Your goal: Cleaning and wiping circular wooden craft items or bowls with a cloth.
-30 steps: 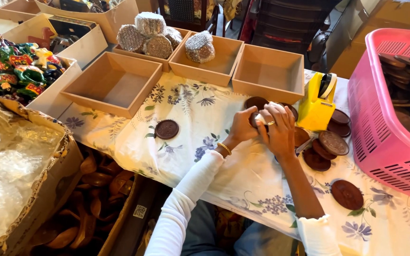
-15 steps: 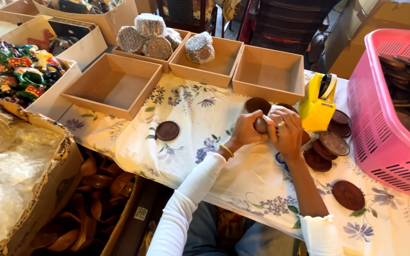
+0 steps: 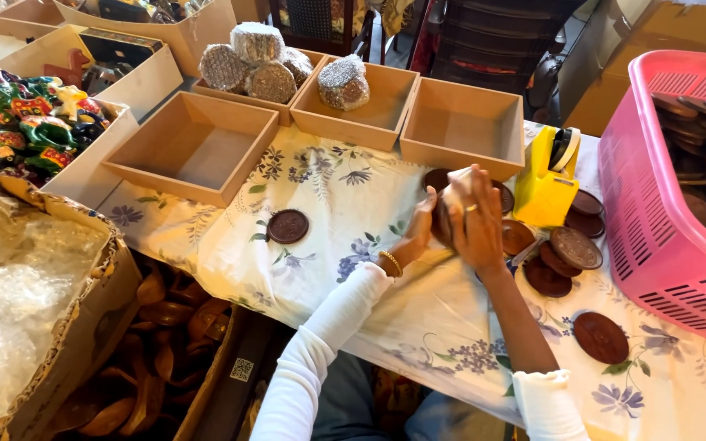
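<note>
At a table spread with a floral cloth [image 3: 345,196], a person holds a stack of dark brown round discs [image 3: 444,224] between both hands, just above the cloth and just left of a yellow tape dispenser [image 3: 546,181]. The left hand [image 3: 418,233] cups the stack's near side with curled fingers; the right hand [image 3: 475,216] wraps over its far side and pinches a pale scrap, seemingly tape or wrapping [image 3: 459,178], at the top. Both hands are closed on the stack, none of the fingers slack.

The discs look stiff, thin and flat, probably carved wood or a similar hard material, so each one is likely light while a stack carries some weight. Smooth faces may let the discs slide against one another; holding the rim from 2 opposite sides, as here, seems the surest hold, with pressure across the flat faces to keep the pile square. They appear sturdy, not fragile.

More loose discs [image 3: 569,249] lie beside the dispenser, 1 single disc [image 3: 288,226] sits well apart to the left, and another disc [image 3: 600,336] rests nearer the table edge. A pink plastic basket [image 3: 655,237] at right holds further discs. Beyond stand open cardboard trays [image 3: 194,147], 2 of them holding foam-netted bundles [image 3: 255,61].
</note>
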